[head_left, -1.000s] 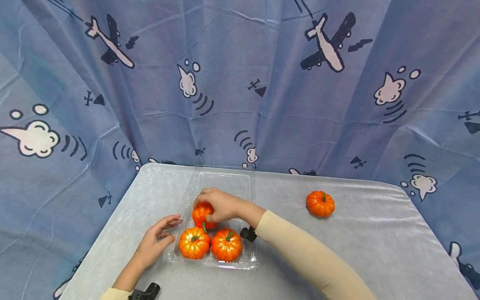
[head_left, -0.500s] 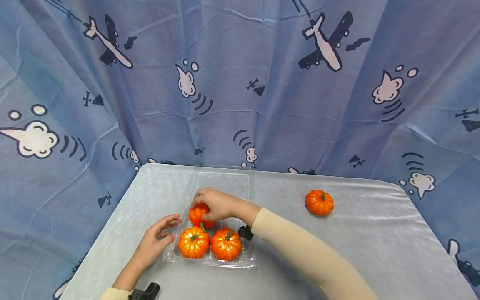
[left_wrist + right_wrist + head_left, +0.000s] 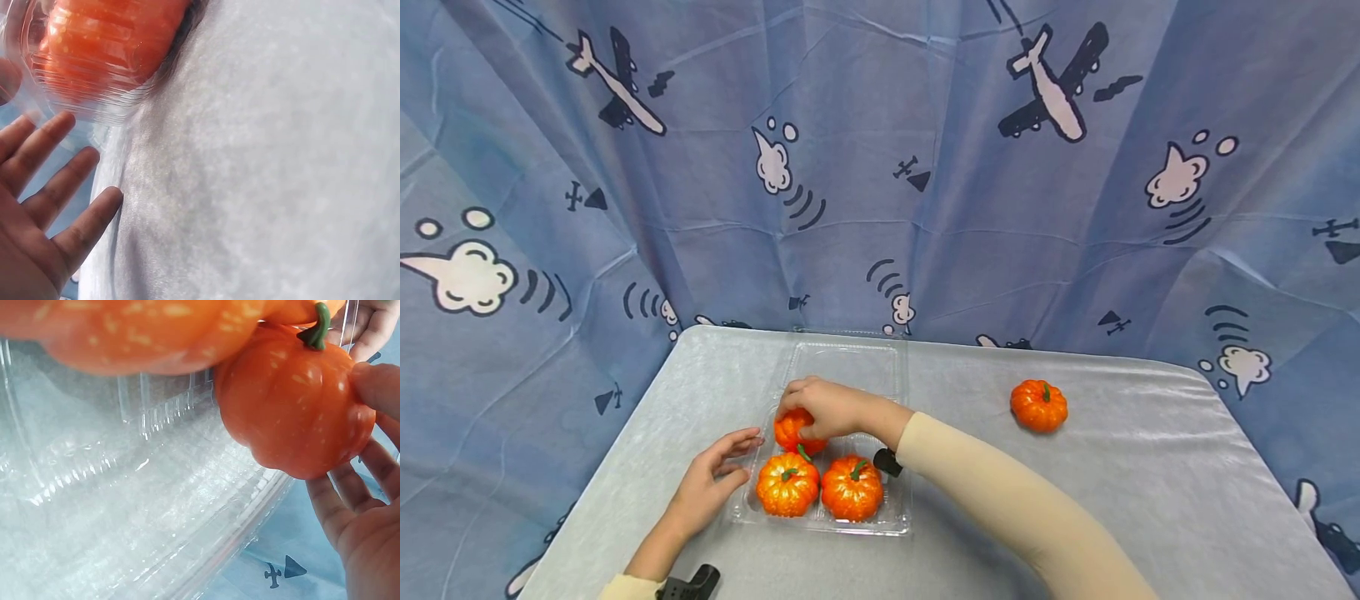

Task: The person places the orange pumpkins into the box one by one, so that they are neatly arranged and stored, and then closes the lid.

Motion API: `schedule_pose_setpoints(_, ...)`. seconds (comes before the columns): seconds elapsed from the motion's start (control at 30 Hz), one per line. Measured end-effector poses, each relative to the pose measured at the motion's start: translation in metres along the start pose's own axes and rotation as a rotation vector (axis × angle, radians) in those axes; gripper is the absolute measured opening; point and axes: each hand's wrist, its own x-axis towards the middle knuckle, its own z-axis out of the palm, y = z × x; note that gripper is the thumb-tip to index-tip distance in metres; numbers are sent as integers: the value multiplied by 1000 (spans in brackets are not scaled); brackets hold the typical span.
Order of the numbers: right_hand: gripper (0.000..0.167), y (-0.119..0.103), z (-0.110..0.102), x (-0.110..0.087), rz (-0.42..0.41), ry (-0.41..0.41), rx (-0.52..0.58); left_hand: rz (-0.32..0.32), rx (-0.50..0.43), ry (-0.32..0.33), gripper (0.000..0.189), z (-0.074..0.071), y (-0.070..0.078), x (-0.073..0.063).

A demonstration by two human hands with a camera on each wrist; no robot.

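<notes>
My right hand (image 3: 823, 408) grips a small orange pumpkin (image 3: 294, 406) with a green stem, over the back left compartment of a clear plastic clamshell box (image 3: 891, 527). In the right wrist view the thumb lies on one side of the pumpkin and the fingers on the other. Two more pumpkins fill the front of the box: a front left pumpkin (image 3: 787, 485) and a front right pumpkin (image 3: 852, 489). Beside the box's left wall is my left hand (image 3: 711, 479), its fingers extended and spread, fingertips right at the wall in the left wrist view.
Another orange pumpkin (image 3: 1039, 406) sits apart on the grey cloth-covered table (image 3: 1000, 500), to the right. The box's transparent lid (image 3: 846, 367) lies folded back behind it. A blue curtain (image 3: 865, 167) with printed airplanes hangs behind the table.
My right hand has shifted slightly left with the pumpkin it grips, deeper into the back left corner. The left hand has stayed in place.
</notes>
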Motion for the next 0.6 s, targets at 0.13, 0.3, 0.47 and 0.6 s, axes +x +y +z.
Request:
schedule_pose_setpoints(0.13,37,0,-1,-1,20,9,-20,4,-2,1,50,1,0,0)
schedule_pose_setpoints(0.3,39,0,-2,-5,51,12,-35,3,-8,-1,50,1,0,-1)
schedule_pose_setpoints(0.47,40,1,-3,-10,59,33,5,4,-8,-2,50,1,-1,0)
schedule_pose_setpoints(0.6,41,0,-5,-15,63,57,25,4,-1,1,50,0,0,0)
